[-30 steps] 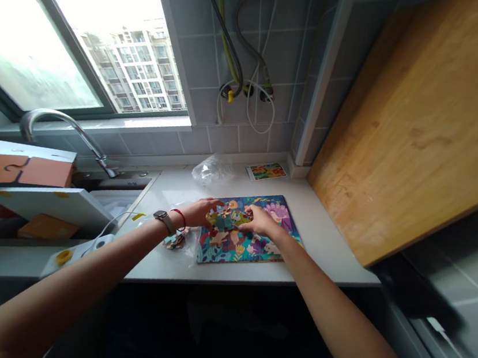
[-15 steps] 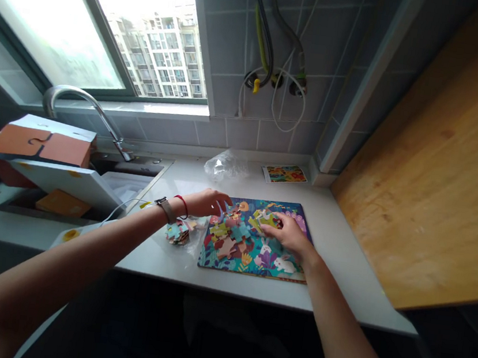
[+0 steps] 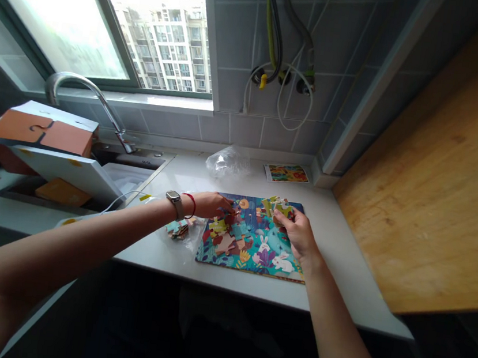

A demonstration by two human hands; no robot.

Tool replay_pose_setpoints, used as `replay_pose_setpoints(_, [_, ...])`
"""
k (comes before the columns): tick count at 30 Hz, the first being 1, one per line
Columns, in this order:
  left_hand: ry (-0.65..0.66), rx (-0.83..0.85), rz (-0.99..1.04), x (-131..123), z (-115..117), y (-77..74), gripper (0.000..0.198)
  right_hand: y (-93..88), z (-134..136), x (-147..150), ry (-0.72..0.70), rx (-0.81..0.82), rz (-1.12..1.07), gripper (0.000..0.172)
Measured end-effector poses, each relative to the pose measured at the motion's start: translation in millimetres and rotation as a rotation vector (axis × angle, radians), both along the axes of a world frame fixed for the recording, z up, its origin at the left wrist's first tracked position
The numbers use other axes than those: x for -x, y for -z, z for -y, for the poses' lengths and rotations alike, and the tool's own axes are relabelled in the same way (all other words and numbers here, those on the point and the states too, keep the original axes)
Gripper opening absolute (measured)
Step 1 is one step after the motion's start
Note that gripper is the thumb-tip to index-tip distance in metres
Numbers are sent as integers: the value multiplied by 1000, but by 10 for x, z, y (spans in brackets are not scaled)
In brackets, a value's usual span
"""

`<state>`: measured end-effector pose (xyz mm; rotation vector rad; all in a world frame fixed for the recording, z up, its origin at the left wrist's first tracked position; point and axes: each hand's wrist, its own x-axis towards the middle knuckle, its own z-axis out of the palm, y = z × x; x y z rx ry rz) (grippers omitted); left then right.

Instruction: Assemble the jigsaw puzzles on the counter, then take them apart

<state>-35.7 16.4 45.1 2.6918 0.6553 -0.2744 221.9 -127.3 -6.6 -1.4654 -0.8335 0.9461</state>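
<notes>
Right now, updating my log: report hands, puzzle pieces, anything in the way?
Right hand gripping puzzle pieces over board. Left hand at board's upper left, grip unclear. Loose pieces on board's left. Crumpled clear plastic behind, not blocking.

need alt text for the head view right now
A person's right hand holds several puzzle pieces over a colourful illustrated board on a white counter, the left hand at the board's upper left. More pieces lie on or in clear plastic beside the board.

Curved chrome faucet [image 3: 107, 107]: is arching behind orange-and-white cardboard box [image 3: 70, 138].
Flexible black hose [image 3: 279, 24]: is hanging against grey tiled wall [image 3: 235, 33].
</notes>
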Motion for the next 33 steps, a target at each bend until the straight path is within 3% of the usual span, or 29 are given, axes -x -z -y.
replay_pose_setpoints(8, [-113,-63,-15,-20,-59,12,26,-13,-10,42,-68,-11,-57,57])
replay_pose_setpoints(12, [-210,-165,-5,-148,-7,37,46,12,-30,39,-65,-14,-56,61])
replay_pose_setpoints(15, [-229,-205,-22,-243,39,46,41,23,-44,13,-38,-6,-83,62])
replay_pose_setpoints(18, [-229,-201,-53,-271,84,32,38,18,-56,-26,-14,-40,-184,60])
replay_pose_setpoints(27, [-244,-133,-56,-282,372,-153,53,38,-78,-29,60,-141,-533,52])
replay_pose_setpoints(33, [-353,-66,-133,-408,525,-70,54,64,-70,-13,60,-161,-549,46])
